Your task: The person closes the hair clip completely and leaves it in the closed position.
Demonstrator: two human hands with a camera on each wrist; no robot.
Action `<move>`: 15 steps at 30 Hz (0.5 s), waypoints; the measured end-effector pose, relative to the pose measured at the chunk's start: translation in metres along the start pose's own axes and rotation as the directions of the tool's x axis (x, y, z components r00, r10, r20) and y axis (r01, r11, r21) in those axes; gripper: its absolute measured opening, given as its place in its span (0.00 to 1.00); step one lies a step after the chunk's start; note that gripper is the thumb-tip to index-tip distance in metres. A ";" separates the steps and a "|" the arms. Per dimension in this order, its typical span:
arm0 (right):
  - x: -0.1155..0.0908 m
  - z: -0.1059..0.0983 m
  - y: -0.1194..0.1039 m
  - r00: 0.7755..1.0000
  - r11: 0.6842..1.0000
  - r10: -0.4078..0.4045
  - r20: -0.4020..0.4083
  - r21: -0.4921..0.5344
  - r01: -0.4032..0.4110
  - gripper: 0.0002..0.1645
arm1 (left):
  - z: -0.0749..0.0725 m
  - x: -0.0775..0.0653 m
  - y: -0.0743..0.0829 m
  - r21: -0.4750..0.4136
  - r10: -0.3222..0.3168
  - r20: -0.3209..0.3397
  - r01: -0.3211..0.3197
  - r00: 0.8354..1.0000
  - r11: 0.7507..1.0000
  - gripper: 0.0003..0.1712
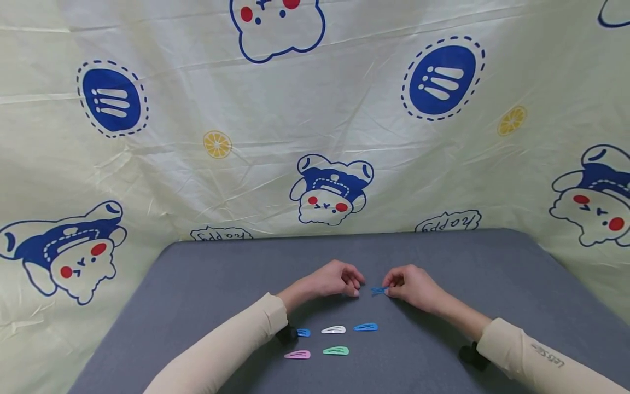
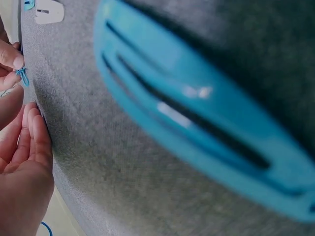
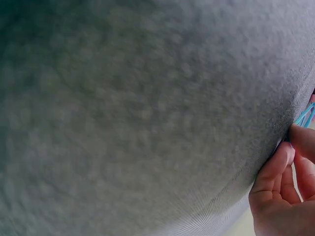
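Between its thumb and fingertips my right hand (image 1: 415,287) pinches a blue snap hair clip (image 1: 378,290). Its thin parts look spread apart, just above the table. In the right wrist view the same clip (image 3: 306,115) shows at the right edge, partly hidden by the fingers. To the left of it, my left hand (image 1: 337,279) is held with loosely bent fingers, apart from the clip and holding nothing. Nearer the body lie a white hair clip (image 1: 333,329), a blue one (image 1: 366,327), a pink one (image 1: 297,355) and a green one (image 1: 336,351).
Another blue hair clip (image 1: 303,332) lies partly hidden behind the black wrist camera (image 1: 286,334) on the left arm. The dark grey tabletop (image 1: 221,273) ends at a printed pale curtain (image 1: 266,191) behind it.
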State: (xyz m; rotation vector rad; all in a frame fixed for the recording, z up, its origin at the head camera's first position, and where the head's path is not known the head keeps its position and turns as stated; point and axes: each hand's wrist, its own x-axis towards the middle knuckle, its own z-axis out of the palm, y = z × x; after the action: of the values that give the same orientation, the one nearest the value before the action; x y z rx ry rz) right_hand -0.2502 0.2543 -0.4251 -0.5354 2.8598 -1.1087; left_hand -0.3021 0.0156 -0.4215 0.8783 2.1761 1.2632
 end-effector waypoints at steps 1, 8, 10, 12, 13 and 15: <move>0.000 0.001 -0.001 1.000 1.000 0.008 -0.004 -0.012 -0.008 0.05 | 0.000 0.000 -0.001 0.002 -0.001 0.000 0.001 1.000 1.000 0.15; -0.004 0.003 -0.004 0.999 0.998 0.034 -0.019 -0.055 -0.035 0.03 | 0.000 -0.004 -0.002 0.057 0.023 -0.006 -0.023 1.000 0.998 0.16; -0.005 0.002 -0.005 0.999 0.998 0.034 -0.021 -0.058 -0.035 0.03 | 0.000 -0.005 -0.002 0.070 0.028 -0.018 -0.026 0.999 0.997 0.16; -0.005 0.002 -0.006 0.999 0.998 0.033 -0.025 -0.060 -0.034 0.03 | 0.001 -0.006 -0.003 0.068 0.024 -0.035 -0.021 0.999 0.997 0.15; -0.006 0.001 -0.007 0.999 0.998 0.031 -0.027 -0.062 -0.032 0.03 | 0.001 -0.006 -0.002 0.068 0.022 -0.044 -0.019 0.999 0.998 0.15; -0.006 0.001 -0.008 0.999 0.997 0.027 -0.035 -0.070 -0.029 0.02 | 0.001 -0.007 -0.003 0.066 0.020 -0.057 -0.016 0.998 0.998 0.14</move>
State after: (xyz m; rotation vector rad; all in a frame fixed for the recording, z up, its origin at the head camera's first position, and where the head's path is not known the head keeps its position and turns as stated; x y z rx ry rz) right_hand -0.2420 0.2500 -0.4210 -0.4831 2.9358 -1.0257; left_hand -0.2976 0.0095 -0.4237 0.8995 2.2706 1.2465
